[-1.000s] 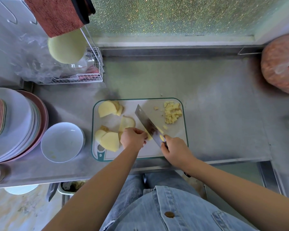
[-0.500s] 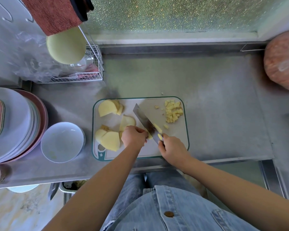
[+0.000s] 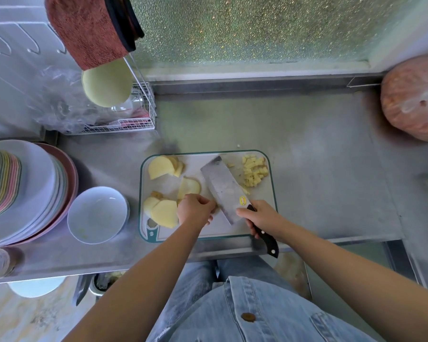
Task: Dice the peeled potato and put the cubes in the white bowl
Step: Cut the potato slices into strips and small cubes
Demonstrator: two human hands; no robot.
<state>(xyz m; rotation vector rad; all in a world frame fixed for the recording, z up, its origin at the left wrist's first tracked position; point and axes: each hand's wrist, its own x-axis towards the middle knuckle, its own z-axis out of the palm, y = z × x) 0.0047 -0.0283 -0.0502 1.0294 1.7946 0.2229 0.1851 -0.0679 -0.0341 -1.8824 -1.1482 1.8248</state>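
A white cutting board (image 3: 269,213) with a green rim lies on the steel counter. Potato slices (image 3: 164,213) are stacked at its left, with more potato slices (image 3: 161,166) at the far left corner. A heap of potato cubes (image 3: 253,174) sits at the far right. My right hand (image 3: 262,217) grips the black handle of a cleaver (image 3: 224,187), whose blade is tilted with its flat face up. My left hand (image 3: 194,211), fingers curled, holds down a potato piece beside the blade; the piece is mostly hidden. The white bowl (image 3: 98,214) stands left of the board.
A stack of plates (image 3: 30,191) fills the left edge beside the bowl. A wire rack (image 3: 136,119) with plastic bags and a pale green bowl stands at the back left. A bagged orange bundle (image 3: 415,99) sits at the far right. The counter's front edge runs just below the board.
The cleaver has tipped from edge-down cutting to lying tilted with its broad side showing. My right hand has slid back toward the board's front edge. My left hand stays in place.
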